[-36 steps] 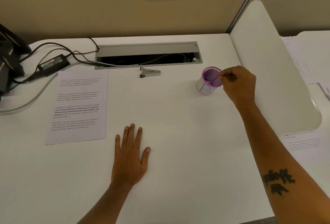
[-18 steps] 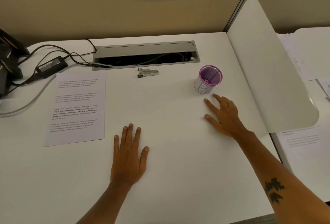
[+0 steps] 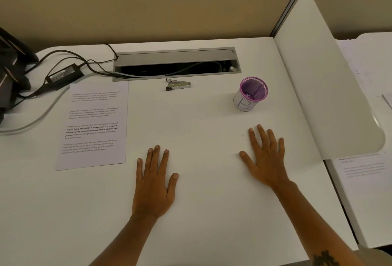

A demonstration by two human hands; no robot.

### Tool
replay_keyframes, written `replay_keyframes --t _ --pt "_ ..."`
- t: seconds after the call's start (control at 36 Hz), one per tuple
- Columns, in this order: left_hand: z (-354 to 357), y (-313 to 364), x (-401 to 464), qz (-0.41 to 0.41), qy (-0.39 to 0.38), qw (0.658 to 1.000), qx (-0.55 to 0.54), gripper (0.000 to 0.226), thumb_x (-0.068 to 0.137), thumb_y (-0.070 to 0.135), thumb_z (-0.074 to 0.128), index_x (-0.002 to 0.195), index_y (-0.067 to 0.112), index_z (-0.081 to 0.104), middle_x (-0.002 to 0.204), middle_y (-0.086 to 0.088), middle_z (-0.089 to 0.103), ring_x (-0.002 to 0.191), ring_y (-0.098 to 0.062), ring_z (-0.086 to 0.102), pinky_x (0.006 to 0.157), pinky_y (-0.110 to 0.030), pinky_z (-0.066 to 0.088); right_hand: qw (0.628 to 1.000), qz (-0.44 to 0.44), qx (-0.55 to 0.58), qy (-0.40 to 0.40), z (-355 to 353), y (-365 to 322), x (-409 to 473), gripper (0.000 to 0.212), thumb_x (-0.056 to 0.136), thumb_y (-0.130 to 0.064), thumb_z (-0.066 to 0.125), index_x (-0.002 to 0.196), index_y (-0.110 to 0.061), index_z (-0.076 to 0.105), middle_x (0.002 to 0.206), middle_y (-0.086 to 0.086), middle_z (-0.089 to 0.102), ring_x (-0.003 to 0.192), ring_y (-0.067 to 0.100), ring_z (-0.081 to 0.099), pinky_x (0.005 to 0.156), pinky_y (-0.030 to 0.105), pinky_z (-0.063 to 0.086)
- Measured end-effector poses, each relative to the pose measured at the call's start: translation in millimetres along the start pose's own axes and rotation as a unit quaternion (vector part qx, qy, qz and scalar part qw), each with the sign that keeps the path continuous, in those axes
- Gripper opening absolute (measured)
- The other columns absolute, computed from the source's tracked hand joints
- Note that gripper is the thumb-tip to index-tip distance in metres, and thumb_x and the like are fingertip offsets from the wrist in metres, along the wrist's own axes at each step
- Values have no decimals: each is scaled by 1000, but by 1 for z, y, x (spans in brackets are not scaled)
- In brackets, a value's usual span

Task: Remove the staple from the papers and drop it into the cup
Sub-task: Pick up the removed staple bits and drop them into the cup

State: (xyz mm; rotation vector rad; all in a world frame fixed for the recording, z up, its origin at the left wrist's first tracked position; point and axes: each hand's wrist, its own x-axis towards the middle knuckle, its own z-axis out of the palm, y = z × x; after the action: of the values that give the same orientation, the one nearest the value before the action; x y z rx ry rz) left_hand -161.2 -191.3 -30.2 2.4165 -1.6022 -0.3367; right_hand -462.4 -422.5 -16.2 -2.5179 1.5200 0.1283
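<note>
The printed papers [image 3: 94,125] lie flat on the left part of the white desk. A purple mesh cup [image 3: 251,93] with a white label stands at the right, with small bits at its bottom. A metal staple remover [image 3: 177,84] rests near the cable slot, between papers and cup. My left hand [image 3: 153,183] lies flat, palm down, at the desk's middle, holding nothing. My right hand [image 3: 265,157] lies flat with fingers spread, a little below the cup and apart from it. No staple is visible on the desk or in either hand.
An open cable slot [image 3: 176,63] runs along the back of the desk [image 3: 201,212]. A power adapter [image 3: 63,74] and cables lie at the back left. A white divider panel [image 3: 322,87] bounds the right side, with more papers [image 3: 362,168] beyond it.
My right hand left the cup's rim, where its fingers were pinched together, came back toward me and now lies flat and open on the desk. My left hand stayed flat.
</note>
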Motion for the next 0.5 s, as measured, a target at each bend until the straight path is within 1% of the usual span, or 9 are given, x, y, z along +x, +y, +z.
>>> replay_keyframes --t 0.08,0.19,0.25,0.31,0.39,0.5 --pt "1 -1 0 2 4 1000 0 73 109 53 30 173 23 12 183 -4 6 170 -23 1 136 -59 12 1000 13 1 -2 5 -19 -2 84 99 -73 24 168 -30 -1 177 -1 -4 163 34 -2 127 65 5" --pt "3 -1 0 2 6 1000 3 73 109 54 30 173 24 12 183 -3 5 170 -23 0 136 -58 11 1000 18 17 -11 4 -33 4 81 100 -72 19 167 -32 -4 177 -1 -7 163 33 -5 128 65 1" --pt "3 -2 0 3 7 1000 3 73 109 54 30 173 24 12 183 -3 5 170 -22 1 136 -58 11 999 21 42 -8 3 -33 5 79 101 -70 18 167 -32 -4 177 -1 -7 163 32 -4 128 65 2" --pt "3 -1 0 5 8 1000 2 72 109 53 30 173 24 12 183 -3 5 170 -22 1 136 -58 11 997 15 73 6 3 -29 2 78 102 -68 21 167 -32 -2 177 -1 -6 163 32 -2 128 64 3" --pt "2 -1 0 3 8 1000 1 73 109 53 31 173 24 12 183 -3 5 170 -22 0 136 -57 11 996 -26 83 6 4 -19 -7 73 103 -67 25 166 -40 1 177 -3 -8 163 33 -1 127 63 3" --pt "1 0 -1 3 9 1000 0 72 109 53 31 173 23 14 183 -4 7 170 -23 1 136 -58 11 995 -93 18 -12 8 -11 -20 66 104 -69 19 165 -46 7 177 -1 -10 163 35 -1 126 69 9"
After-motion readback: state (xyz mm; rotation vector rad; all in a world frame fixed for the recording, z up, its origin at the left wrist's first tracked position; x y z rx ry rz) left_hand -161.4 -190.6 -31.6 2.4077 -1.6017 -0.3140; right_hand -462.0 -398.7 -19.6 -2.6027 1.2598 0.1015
